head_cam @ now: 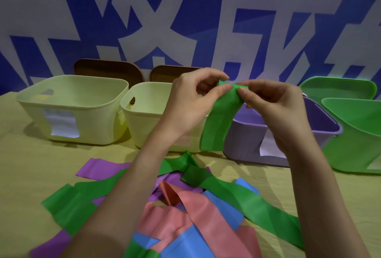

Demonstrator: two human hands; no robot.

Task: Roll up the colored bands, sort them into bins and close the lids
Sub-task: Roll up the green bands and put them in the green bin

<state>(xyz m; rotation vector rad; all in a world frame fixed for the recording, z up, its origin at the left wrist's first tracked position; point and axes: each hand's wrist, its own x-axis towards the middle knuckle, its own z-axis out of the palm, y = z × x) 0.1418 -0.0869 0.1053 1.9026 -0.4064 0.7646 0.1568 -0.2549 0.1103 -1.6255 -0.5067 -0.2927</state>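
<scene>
Tangled bands (pixel 185 212) nearest, left hand (pixel 185 101) and right hand (pixel 274 109) both pinching green band (pixel 220 117) above bins (pixel 72 111)

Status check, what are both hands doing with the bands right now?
Left hand and right hand pinch green band top, lifted. Bins open. Nothing blocking.
</scene>
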